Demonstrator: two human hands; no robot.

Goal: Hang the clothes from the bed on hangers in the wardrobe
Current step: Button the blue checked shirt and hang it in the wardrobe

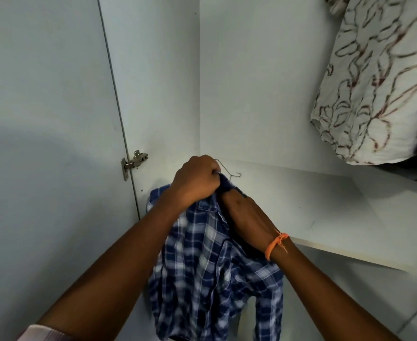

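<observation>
A blue and white plaid shirt [209,274] hangs in front of me inside the open wardrobe. My left hand [197,179] grips the shirt's collar together with a thin wire hanger [232,174], whose hook pokes out to the right of my fist. My right hand [245,217], with an orange band at the wrist, reaches into the shirt's neck opening; its fingers are hidden by the fabric.
A white wardrobe shelf [325,217] lies just behind the shirt. The open door [42,119] with its metal hinge [133,163] stands at the left. A white garment with brown line pattern [379,82] hangs at the upper right.
</observation>
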